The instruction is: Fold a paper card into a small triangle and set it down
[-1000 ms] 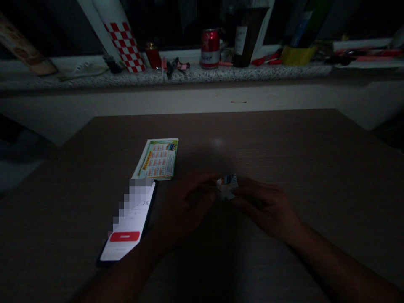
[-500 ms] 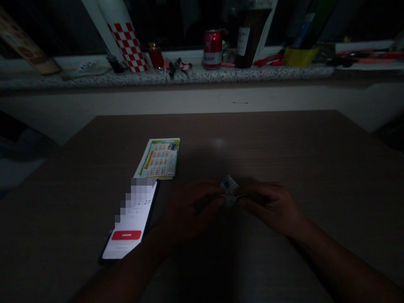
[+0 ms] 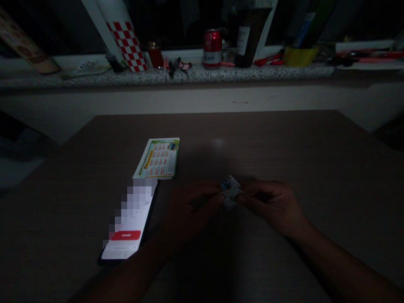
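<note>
**Folded paper pinched between both hands**

My left hand (image 3: pixel 189 210) and right hand (image 3: pixel 271 204) meet low over the counter (image 3: pixel 284 143). Each is closed in a fingertip pinch on an opposite side of the small folded paper (image 3: pixel 230 191). In this dim light I cannot tell whether it touches the surface. Gripping from both sides, I judge, keeps the creases tight. The lit phone (image 3: pixel 129 227) lies screen-up just left of my left forearm, readable at a glance, with the calendar card (image 3: pixel 159 159) flat beyond it.
</note>
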A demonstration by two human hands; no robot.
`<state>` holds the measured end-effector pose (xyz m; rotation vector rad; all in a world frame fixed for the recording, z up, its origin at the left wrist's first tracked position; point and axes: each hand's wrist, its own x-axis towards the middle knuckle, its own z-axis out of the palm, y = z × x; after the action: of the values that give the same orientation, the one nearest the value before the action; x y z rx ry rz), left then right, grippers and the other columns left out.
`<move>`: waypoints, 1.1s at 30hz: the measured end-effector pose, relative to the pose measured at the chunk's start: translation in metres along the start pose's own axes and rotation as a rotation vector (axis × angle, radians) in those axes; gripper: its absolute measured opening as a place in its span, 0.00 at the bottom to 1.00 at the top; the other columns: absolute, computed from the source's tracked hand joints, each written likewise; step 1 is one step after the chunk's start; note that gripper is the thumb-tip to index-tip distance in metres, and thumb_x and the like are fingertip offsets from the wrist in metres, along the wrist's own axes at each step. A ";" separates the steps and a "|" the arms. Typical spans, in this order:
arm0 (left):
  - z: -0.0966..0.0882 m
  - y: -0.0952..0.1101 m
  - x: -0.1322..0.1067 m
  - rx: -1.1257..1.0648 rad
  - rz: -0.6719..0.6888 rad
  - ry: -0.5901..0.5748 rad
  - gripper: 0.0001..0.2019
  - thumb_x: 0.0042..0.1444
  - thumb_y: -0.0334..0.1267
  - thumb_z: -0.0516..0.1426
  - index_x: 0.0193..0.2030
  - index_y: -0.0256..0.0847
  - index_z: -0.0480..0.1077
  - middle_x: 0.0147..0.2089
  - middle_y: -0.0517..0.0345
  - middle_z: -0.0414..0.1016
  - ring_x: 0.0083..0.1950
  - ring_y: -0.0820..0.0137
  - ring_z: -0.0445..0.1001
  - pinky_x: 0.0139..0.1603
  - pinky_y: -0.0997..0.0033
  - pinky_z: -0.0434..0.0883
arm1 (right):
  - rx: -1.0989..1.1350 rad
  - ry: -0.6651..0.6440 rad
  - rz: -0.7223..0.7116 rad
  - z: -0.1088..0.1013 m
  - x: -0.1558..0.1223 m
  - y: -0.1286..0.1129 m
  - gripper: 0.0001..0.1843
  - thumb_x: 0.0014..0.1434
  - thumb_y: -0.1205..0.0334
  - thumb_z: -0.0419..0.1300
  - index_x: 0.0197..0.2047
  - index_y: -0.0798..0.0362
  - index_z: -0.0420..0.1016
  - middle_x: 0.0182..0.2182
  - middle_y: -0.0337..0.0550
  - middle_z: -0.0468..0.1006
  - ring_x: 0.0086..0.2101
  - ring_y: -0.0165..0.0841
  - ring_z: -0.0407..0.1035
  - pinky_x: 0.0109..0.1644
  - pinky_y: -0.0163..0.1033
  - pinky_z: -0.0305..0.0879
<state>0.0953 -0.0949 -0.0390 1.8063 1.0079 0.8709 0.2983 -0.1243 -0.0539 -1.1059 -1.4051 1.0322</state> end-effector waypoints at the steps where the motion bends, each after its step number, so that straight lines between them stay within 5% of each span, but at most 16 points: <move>1: 0.000 0.000 0.000 -0.005 -0.012 0.003 0.06 0.58 0.36 0.60 0.42 0.45 0.78 0.45 0.63 0.81 0.47 0.72 0.78 0.48 0.76 0.73 | 0.007 0.003 0.008 0.000 0.000 -0.001 0.03 0.51 0.66 0.68 0.32 0.50 0.82 0.28 0.39 0.84 0.28 0.28 0.78 0.31 0.28 0.74; 19: 0.002 0.009 0.001 -0.078 -0.116 0.040 0.04 0.55 0.37 0.62 0.36 0.43 0.79 0.36 0.59 0.82 0.36 0.68 0.79 0.37 0.72 0.76 | -0.015 0.086 -0.069 0.005 -0.004 -0.003 0.02 0.49 0.67 0.68 0.27 0.53 0.80 0.24 0.41 0.83 0.22 0.29 0.76 0.24 0.29 0.72; 33: 0.003 0.010 -0.001 -0.191 -0.062 0.083 0.03 0.50 0.32 0.65 0.29 0.44 0.79 0.35 0.61 0.81 0.36 0.72 0.79 0.35 0.77 0.75 | -0.123 0.095 -0.276 0.006 -0.014 -0.003 0.05 0.54 0.71 0.64 0.29 0.53 0.76 0.29 0.43 0.82 0.28 0.32 0.77 0.30 0.36 0.72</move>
<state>0.1002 -0.0995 -0.0308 1.5818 0.9925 0.9768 0.2925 -0.1383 -0.0548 -1.0002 -1.5108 0.6960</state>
